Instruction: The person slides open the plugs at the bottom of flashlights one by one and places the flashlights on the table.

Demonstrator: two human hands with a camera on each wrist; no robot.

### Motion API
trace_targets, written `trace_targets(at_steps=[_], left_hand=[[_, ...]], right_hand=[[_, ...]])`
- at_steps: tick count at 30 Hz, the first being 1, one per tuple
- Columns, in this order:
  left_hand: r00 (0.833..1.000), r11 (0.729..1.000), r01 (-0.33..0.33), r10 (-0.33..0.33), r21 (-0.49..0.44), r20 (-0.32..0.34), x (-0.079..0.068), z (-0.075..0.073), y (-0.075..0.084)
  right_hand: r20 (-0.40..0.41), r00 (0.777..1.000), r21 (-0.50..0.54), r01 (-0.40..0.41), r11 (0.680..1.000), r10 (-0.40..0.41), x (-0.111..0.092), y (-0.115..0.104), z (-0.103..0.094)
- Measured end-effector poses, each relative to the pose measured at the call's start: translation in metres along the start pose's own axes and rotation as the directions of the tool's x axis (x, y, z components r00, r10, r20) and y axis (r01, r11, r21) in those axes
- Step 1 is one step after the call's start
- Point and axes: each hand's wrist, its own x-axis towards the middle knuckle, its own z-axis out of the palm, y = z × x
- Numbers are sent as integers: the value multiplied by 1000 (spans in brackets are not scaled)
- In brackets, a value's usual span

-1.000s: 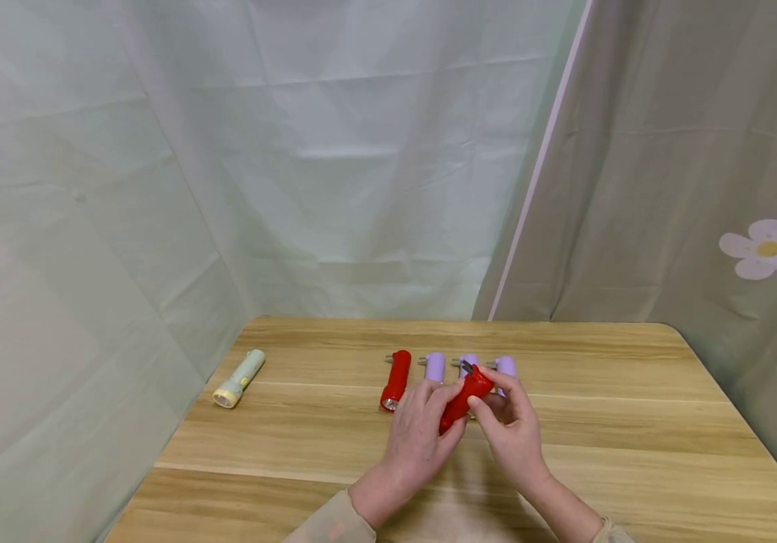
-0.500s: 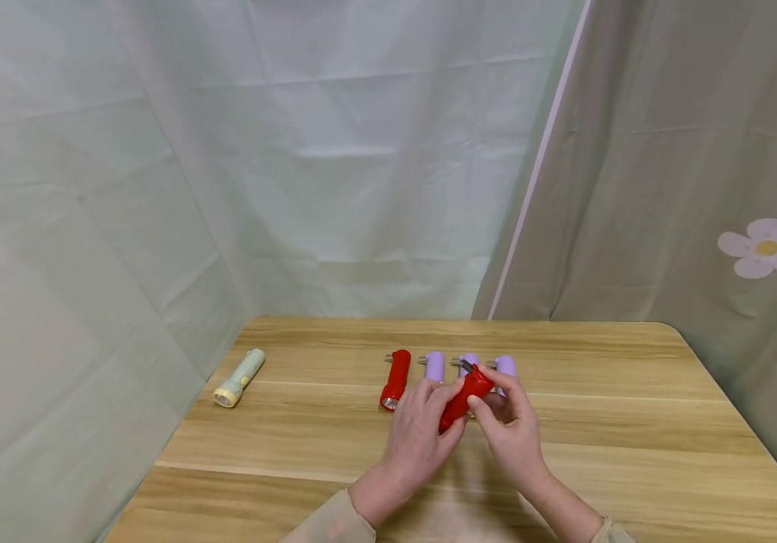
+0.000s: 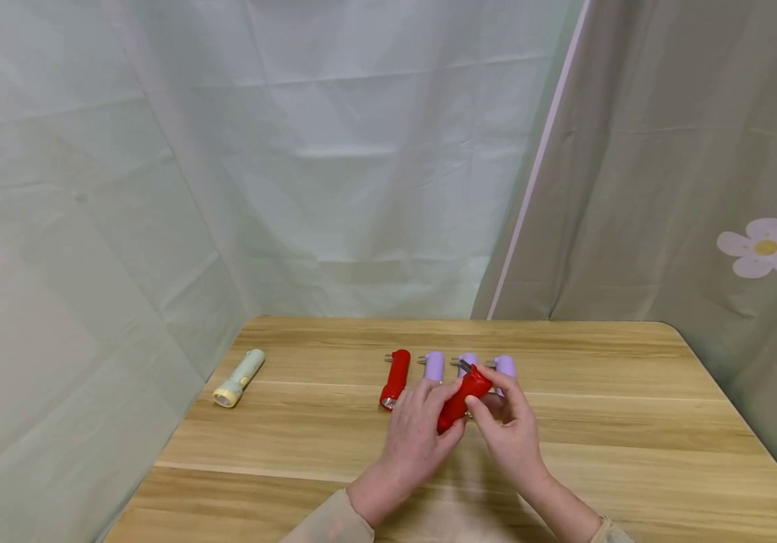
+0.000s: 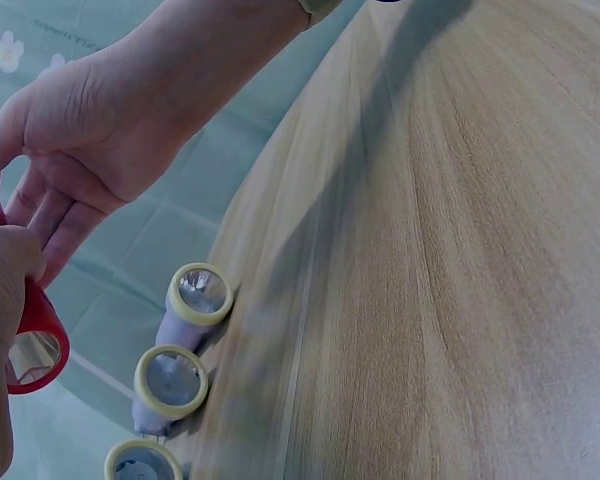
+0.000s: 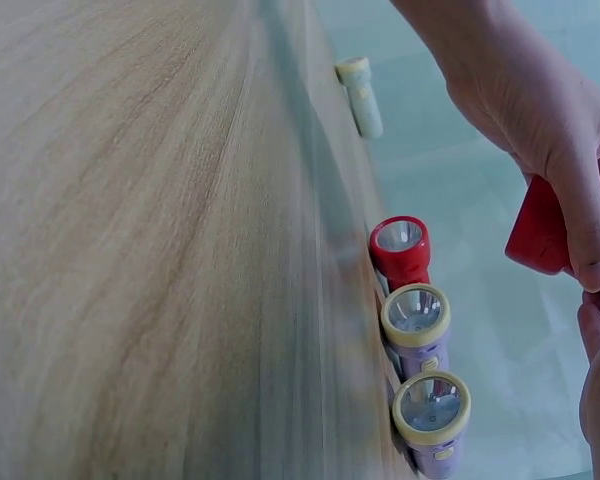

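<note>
Both hands hold one red flashlight (image 3: pixel 465 400) above the table, its dark plug prongs (image 3: pixel 465 367) folded out at the upper end. My left hand (image 3: pixel 417 430) grips the lower, lens end of its body. With thumb and fingers, my right hand (image 3: pixel 511 430) pinches the tail end near the prongs. The clear lens of the held flashlight (image 4: pixel 38 360) shows in the left wrist view. Behind the hands lie a second red flashlight (image 3: pixel 397 377) and three purple flashlights, the left one (image 3: pixel 434 366), the middle one (image 3: pixel 468 359) and the right one (image 3: pixel 505 366), partly hidden by the hands.
A pale green flashlight (image 3: pixel 242 378) with a yellow head lies at the table's left side. The wooden table (image 3: pixel 633 422) runs back to hanging curtains (image 3: pixel 361 188). In the right wrist view, yellow-rimmed purple flashlights (image 5: pixel 430 408) stand in a row with the red one (image 5: pixel 400 245).
The hands and the held red flashlight have shifted very slightly left; the grip looks the same. The flashlights on the table have stayed in place.
</note>
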Motion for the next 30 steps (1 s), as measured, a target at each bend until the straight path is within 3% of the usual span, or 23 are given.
trace_targets(at_steps=[17, 30], left_hand=[[1000, 1000, -16, 15, 22, 19, 0, -2, -3], [1000, 1000, -10, 9, 27, 18, 1, -5, -7]], right_hand=[[40, 999, -25, -31, 999, 32, -1, 4, -3], [77, 997, -90, 10, 996, -3, 4, 3, -6]])
